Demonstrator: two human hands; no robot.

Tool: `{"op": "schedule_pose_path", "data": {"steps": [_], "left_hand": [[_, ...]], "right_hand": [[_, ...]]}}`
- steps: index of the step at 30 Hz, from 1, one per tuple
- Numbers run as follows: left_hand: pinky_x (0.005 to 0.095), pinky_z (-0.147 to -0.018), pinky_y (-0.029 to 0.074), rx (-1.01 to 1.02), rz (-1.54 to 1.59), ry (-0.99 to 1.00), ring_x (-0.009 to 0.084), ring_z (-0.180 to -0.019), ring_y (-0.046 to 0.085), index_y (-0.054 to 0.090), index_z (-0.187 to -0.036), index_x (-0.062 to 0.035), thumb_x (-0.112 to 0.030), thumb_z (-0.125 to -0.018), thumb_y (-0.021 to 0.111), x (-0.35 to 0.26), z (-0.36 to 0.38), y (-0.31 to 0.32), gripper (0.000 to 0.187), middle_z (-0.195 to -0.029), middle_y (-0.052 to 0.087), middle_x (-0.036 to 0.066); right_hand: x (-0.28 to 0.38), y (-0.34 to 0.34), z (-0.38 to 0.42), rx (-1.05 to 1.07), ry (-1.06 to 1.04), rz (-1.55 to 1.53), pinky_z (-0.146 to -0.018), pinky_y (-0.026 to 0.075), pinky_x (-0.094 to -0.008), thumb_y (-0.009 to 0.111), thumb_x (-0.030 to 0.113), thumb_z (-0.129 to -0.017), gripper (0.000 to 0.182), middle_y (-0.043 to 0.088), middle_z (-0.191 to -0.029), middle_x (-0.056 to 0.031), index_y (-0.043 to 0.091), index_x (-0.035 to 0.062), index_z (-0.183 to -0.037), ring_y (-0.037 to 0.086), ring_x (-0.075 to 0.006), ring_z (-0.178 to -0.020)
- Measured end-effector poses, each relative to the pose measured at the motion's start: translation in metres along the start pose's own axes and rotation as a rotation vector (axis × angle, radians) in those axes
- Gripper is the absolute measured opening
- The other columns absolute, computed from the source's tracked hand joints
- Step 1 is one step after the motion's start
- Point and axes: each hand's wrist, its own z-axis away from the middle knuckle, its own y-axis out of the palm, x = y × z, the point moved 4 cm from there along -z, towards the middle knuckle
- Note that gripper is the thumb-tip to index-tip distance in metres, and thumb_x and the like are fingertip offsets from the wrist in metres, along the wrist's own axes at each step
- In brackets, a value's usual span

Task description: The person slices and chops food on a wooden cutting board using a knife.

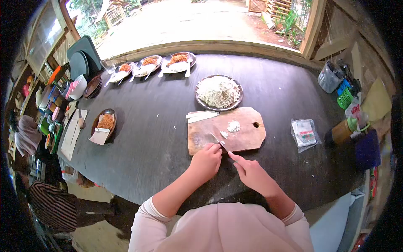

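Note:
A wooden cutting board (247, 140) with a round hole lies in front of me on the dark table. My right hand (252, 174) is closed around the handle of a knife (219, 140), whose blade angles over the board's near part. Beside the blade, my left hand (206, 159) rests at the board's near edge with fingers curled; what they hold, if anything, is hidden. A small pile of chopped white pieces (234, 126) sits on the board, with a few bits closer to the blade. Pale flat strips (202, 116) lie along its far left edge.
Behind the board stands a plate heaped with white shreds (218, 90). Three plates of food (179, 63) line the far edge. A brown bowl (110, 133) with orange shreds is at left, a plastic-wrapped packet (305, 133) at right. Another person (52, 206) is at far left.

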Motion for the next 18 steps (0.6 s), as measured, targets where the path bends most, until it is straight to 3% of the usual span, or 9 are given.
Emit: {"op": "schedule_pose_path", "data": {"steps": [2, 6, 8, 12, 14, 18], "left_hand": [[0.0369, -0.094, 0.048, 0.010, -0.003, 0.006, 0.0297, -0.108, 0.057, 0.064, -0.100, 0.0011, -0.012, -0.085, 0.062, 0.002, 0.000, 0.001, 0.021, -0.111, 0.061, 0.013], [0.0373, -0.094, 0.048, -0.004, -0.009, -0.001, 0.0305, -0.109, 0.057, 0.064, -0.100, 0.0011, -0.013, -0.085, 0.062, 0.002, 0.001, 0.002, 0.021, -0.112, 0.060, 0.013], [0.0374, -0.094, 0.049, -0.008, -0.011, 0.002, 0.0304, -0.110, 0.056, 0.064, -0.101, 0.0012, -0.013, -0.085, 0.062, 0.001, 0.001, 0.002, 0.021, -0.113, 0.060, 0.013], [0.0377, -0.094, 0.049, 0.041, 0.012, -0.012, 0.0305, -0.111, 0.056, 0.064, -0.102, 0.0013, -0.013, -0.085, 0.062, 0.002, 0.000, 0.001, 0.022, -0.113, 0.060, 0.013], [0.0377, -0.095, 0.048, 0.035, 0.017, -0.013, 0.0306, -0.111, 0.055, 0.063, -0.103, 0.0014, -0.013, -0.086, 0.061, 0.002, 0.000, 0.001, 0.023, -0.114, 0.059, 0.014], [0.0373, -0.095, 0.048, 0.041, 0.024, -0.027, 0.0304, -0.110, 0.055, 0.063, -0.103, 0.0012, -0.014, -0.086, 0.062, 0.000, 0.001, 0.001, 0.023, -0.113, 0.059, 0.013]], "right_hand": [[0.009, -0.009, 0.003, 0.159, 0.239, -0.040, -0.071, 0.051, -0.0377, 0.054, 0.008, -0.096, 0.036, 0.063, -0.089, -0.0272, 0.054, 0.0054, -0.131, 0.064, -0.0412, -0.077], [0.011, -0.012, 0.004, 0.200, 0.265, -0.029, -0.071, 0.052, -0.0393, 0.054, 0.007, -0.096, 0.036, 0.063, -0.090, -0.0276, 0.053, 0.0054, -0.131, 0.064, -0.0419, -0.079], [0.002, -0.004, 0.001, 0.085, 0.120, -0.051, -0.069, 0.051, -0.0404, 0.054, 0.007, -0.095, 0.036, 0.062, -0.086, -0.0273, 0.053, 0.0055, -0.132, 0.064, -0.0416, -0.077], [0.007, -0.001, 0.002, 0.026, 0.046, 0.000, -0.068, 0.051, -0.0400, 0.054, 0.007, -0.096, 0.036, 0.062, -0.086, -0.0273, 0.053, 0.0058, -0.132, 0.064, -0.0418, -0.076], [0.016, -0.014, 0.004, 0.185, 0.235, -0.012, -0.068, 0.051, -0.0399, 0.054, 0.007, -0.095, 0.036, 0.063, -0.087, -0.0273, 0.053, 0.0055, -0.132, 0.063, -0.0428, -0.077], [0.007, -0.007, 0.003, 0.199, 0.268, -0.034, -0.067, 0.051, -0.0396, 0.054, 0.008, -0.096, 0.036, 0.062, -0.084, -0.0269, 0.053, 0.0063, -0.132, 0.062, -0.0431, -0.074]]}}
